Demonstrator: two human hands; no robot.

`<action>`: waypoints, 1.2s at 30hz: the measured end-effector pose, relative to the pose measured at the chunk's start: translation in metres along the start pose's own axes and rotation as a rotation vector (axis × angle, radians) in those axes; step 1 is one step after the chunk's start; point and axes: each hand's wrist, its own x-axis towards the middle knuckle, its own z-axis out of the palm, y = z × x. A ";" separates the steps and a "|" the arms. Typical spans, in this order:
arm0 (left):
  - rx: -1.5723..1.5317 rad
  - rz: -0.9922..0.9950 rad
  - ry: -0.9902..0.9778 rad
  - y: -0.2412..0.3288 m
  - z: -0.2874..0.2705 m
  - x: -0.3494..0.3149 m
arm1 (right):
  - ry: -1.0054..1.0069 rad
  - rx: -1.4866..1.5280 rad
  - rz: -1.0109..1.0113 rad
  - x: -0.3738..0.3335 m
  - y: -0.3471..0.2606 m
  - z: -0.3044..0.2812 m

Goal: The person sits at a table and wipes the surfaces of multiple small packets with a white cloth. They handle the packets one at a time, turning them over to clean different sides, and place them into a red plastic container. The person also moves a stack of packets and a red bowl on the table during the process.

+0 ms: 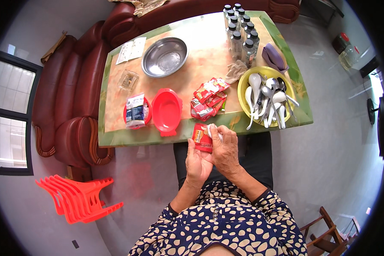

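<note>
At the near green edge of the table (115, 138), open on either side, the left hand (198, 164) grips a red sachet (202, 139), the right hand (226, 149) a white wad (209, 130).

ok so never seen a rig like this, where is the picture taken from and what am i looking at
There's no machine, just a person's two bare hands. This single picture comes from a wide fisheye camera on their head, looking down, so straight edges bend near the rim.

The left hand holds a red packet; the right hand pinches something white against it, perhaps a wipe.

On the table lie more red packets, a red oval dish, a metal bowl, black-capped bottles and a yellow basin of spoons.
</note>
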 end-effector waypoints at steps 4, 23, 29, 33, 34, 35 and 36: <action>-0.053 -0.064 -0.018 0.000 -0.013 0.002 | -0.043 0.083 0.093 -0.009 0.005 -0.008; -0.144 0.009 -0.035 0.000 -0.015 0.019 | -0.004 0.293 0.127 -0.003 0.008 -0.021; -0.044 0.022 -0.054 0.004 -0.026 0.021 | -0.168 0.336 -0.128 -0.027 0.001 -0.020; -0.040 -0.021 -0.110 0.007 -0.020 0.016 | -0.186 0.404 -0.131 -0.020 0.010 -0.022; -0.062 -0.060 -0.102 0.006 -0.017 0.016 | -0.138 0.345 -0.144 -0.015 0.013 -0.024; -0.068 -0.069 -0.099 0.006 -0.016 0.016 | -0.089 0.288 -0.157 -0.011 0.015 -0.024; -0.075 -0.077 -0.096 0.007 -0.016 0.016 | -0.041 0.263 -0.152 -0.008 0.015 -0.024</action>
